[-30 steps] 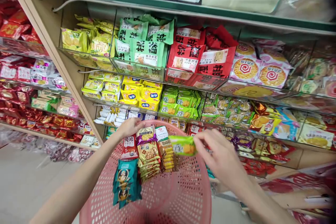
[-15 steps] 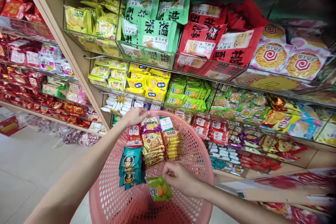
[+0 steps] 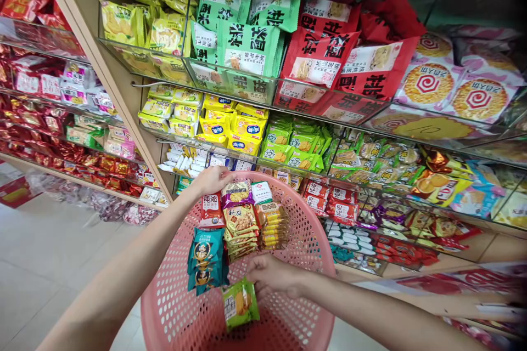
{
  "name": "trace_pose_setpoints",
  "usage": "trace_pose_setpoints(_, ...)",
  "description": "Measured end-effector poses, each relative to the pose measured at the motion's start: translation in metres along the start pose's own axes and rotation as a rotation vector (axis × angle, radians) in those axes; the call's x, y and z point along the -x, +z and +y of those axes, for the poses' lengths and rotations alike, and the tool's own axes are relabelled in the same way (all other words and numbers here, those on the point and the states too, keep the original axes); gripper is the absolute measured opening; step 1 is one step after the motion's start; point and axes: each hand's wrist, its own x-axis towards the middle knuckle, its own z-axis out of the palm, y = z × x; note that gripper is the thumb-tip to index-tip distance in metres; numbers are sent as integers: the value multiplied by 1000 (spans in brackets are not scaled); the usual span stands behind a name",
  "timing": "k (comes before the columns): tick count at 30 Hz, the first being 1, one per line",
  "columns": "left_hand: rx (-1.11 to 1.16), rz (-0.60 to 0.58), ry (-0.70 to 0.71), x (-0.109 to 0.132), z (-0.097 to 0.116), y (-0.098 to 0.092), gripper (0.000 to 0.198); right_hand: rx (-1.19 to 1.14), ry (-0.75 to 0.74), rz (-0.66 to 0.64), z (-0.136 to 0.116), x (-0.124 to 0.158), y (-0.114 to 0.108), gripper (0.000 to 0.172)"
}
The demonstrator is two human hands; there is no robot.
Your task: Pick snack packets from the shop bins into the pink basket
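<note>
My left hand (image 3: 212, 180) is closed over the far left rim of a pink perforated plastic basket (image 3: 319, 252). Inside the basket, my right hand (image 3: 274, 276) has its curled fingers at the upper right corner of a green snack packet (image 3: 241, 304). Part of that grip is hidden behind the fingers. Beyond it stand a stack of golden biscuit packets (image 3: 241, 220) and a row of yellow-brown packets (image 3: 274, 225). Teal packets (image 3: 206, 258) lie to the left. A red packet (image 3: 211, 211), a purple packet (image 3: 237, 193) and a white-green packet (image 3: 261, 193) rest against the far wall.
Shelves with clear fronts rise ahead, holding large green bags (image 3: 251, 46), red bags (image 3: 323, 55), round-biscuit packs (image 3: 477, 93), yellow packets (image 3: 247, 129) and small green packets (image 3: 294, 142). A wooden divider (image 3: 102, 82) separates red-wrapped goods at left. Tiled floor (image 3: 49, 263) lies lower left.
The green packet has shifted slightly left and down and turned a little. My right hand has moved slightly left, its fingers less tightly curled. My left hand stays on the rim.
</note>
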Motion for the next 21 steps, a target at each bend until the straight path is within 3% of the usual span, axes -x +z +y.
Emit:
trace_pose_setpoints(6,8,20,16,-1,0,5,51,-47,108,-12,5,-15,14,15)
trace_pose_setpoints(12,46,-5,0,2,-1,4,53,-88,112,26,9,-18,16,15)
trace_pose_setpoints(21,9,2,-5,5,-3,-2,49,74,90,75,2,-14,-13,12)
